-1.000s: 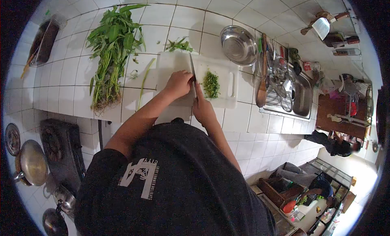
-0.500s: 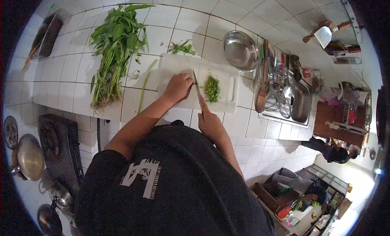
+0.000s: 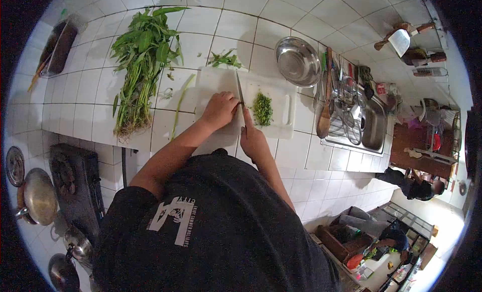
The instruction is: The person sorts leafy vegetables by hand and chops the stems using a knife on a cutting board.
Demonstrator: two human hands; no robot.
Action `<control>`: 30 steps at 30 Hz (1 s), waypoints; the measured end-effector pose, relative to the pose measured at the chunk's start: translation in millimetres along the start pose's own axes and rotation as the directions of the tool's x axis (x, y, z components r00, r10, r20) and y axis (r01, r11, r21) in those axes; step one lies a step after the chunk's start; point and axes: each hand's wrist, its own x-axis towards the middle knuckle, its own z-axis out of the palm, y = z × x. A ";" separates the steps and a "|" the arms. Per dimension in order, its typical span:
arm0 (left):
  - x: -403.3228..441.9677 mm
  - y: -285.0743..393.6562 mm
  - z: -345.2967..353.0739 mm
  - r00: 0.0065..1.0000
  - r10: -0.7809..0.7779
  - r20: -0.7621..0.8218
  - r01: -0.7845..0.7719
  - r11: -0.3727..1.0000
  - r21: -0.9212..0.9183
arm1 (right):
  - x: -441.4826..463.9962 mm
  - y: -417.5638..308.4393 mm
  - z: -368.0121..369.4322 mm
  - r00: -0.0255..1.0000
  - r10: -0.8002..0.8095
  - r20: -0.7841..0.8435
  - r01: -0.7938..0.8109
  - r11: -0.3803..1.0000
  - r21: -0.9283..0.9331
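Note:
My left hand [image 3: 220,110] rests on the white cutting board [image 3: 213,81], its fingers curled over something too hidden to make out, close against the blade. The handle of a knife [image 3: 239,86] is in my right hand [image 3: 253,140], with the blade pointing away from me. Right of the blade lies a small pile of chopped greens [image 3: 262,109]. Some loose leaves [image 3: 225,58] lie at the board's far edge, and a single long green stem [image 3: 182,106] is left of the board. Farther left is a large bunch of leafy greens with roots [image 3: 143,66].
A steel bowl [image 3: 297,62] stands right of the board's far corner. Wooden and metal utensils [image 3: 325,116] lie beside a sink [image 3: 374,124]. A black stove [image 3: 78,184] and pans [image 3: 40,196] are at lower left. Other people [image 3: 419,187] are at far right.
The knife has shifted slightly between frames, its tip swinging left and its handle closer to my left hand than half a second ago. My left hand stays nearly in place.

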 end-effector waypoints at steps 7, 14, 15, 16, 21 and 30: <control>-4.9 0.6 0.6 0.995 -0.064 0.075 0.066 0.998 -0.024 | -38.8 -23.6 -34.8 0.984 0.052 0.171 -0.030 0.992 -0.126; -7.3 0.0 4.9 0.999 -0.015 -0.039 0.017 0.998 0.055 | -26.6 2.0 8.1 0.993 0.078 0.092 -0.072 0.995 -0.063; -5.3 0.2 3.9 1.000 -0.021 -0.012 0.022 0.998 0.054 | -23.2 4.2 11.2 0.993 0.079 0.088 -0.074 0.995 -0.061; -5.0 1.2 2.6 1.000 -0.016 -0.011 0.017 0.998 0.056 | -19.7 6.1 14.4 0.997 0.046 0.059 -0.042 0.997 -0.059; -17.7 16.7 -4.8 0.995 0.002 0.104 -0.013 0.995 0.101 | -7.7 14.8 25.1 1.000 -0.008 -0.015 0.007 0.998 -0.064; -26.2 4.3 -1.9 0.998 0.063 -0.009 -0.063 0.998 0.012 | -36.1 10.5 -4.9 0.988 0.134 -0.080 -0.138 0.989 -0.047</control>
